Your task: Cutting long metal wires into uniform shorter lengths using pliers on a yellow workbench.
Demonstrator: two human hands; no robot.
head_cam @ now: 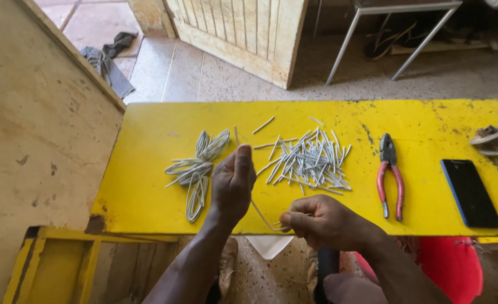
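Note:
My left hand [233, 183] is raised over the yellow table [147, 129], thumb up, pinching one end of a thin grey wire piece [260, 217]. My right hand [322, 221] pinches the other end near the table's front edge, so the wire curves between the two hands. Just left of my left hand lies a bundle of bent, looped wire pieces [195, 169]. A pile of several short straight wire pieces [308, 160] lies behind my right hand.
Red-handled pliers [391, 177] and a dark phone [471, 193] lie on the table's right part, with a metal object [494, 139] at its far right. A wooden board [41, 141] stands left. A wooden door [243, 31] and metal legs [344, 45] lie beyond.

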